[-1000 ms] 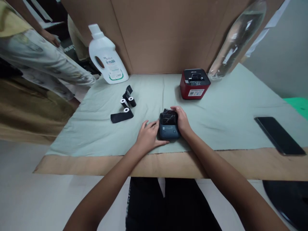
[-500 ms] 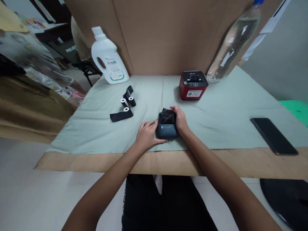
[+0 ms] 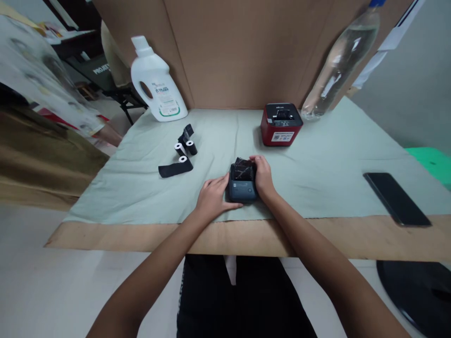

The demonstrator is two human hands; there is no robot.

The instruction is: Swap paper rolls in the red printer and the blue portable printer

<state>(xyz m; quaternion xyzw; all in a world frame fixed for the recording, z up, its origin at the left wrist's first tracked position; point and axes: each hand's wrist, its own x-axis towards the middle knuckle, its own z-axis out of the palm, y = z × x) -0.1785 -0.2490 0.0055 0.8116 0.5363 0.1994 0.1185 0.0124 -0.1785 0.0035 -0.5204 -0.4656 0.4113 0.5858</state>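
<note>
A small dark blue-grey portable printer (image 3: 243, 190) lies on the cloth near the table's front edge. Glossy black paper or film (image 3: 244, 170) sits in its upper part, with a crinkled end sticking out at the far side. My left hand (image 3: 213, 195) holds the printer's left side, thumb along the near edge and fingers against the side. Around the right side and far corner curls my right hand (image 3: 263, 178), its fingertips close to the black paper. Left of the hands are several black paper rolls (image 3: 182, 159) with white cores, one partly unrolled toward the left.
A red box-shaped printer (image 3: 281, 126) stands at the back. Beside it a clear water bottle (image 3: 338, 70) leans against a cardboard panel (image 3: 246, 56). A white jug (image 3: 158, 84) is at back left, a black phone (image 3: 396, 199) at right. A person (image 3: 45, 80) stands beyond the left edge.
Both hands keep their hold on the small printer. The view shifts slightly, and the person at the left has moved.
</note>
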